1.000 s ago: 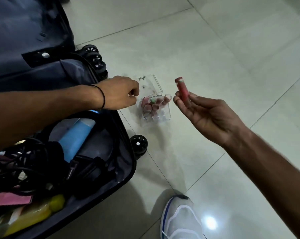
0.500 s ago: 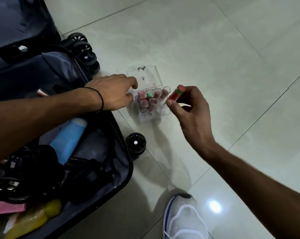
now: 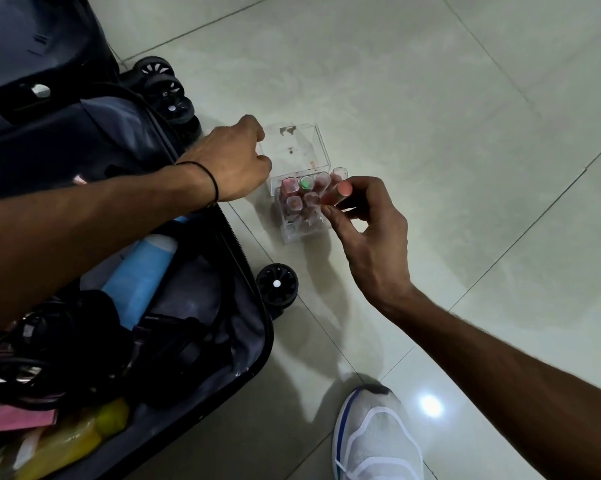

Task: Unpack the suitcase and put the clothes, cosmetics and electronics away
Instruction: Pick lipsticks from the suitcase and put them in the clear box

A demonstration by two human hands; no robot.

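Observation:
A clear plastic organiser box stands on the floor tiles beside the open dark suitcase. Several lipstick tubes stand upright in its compartments. Its clear lid is tipped back, and my left hand grips the lid's left edge. My right hand pinches a red lipstick tube between thumb and fingers at the box's right side, its lower end among the other tubes.
Inside the suitcase lie a blue bottle, black cables and electronics, a pink packet and a yellow bottle. Suitcase wheels stick out toward the box. A white shoe is at the bottom.
My right hand has turned over and carried the red lipstick tube from the air down to the box's right side. My left hand moved from beside the box onto the lid.

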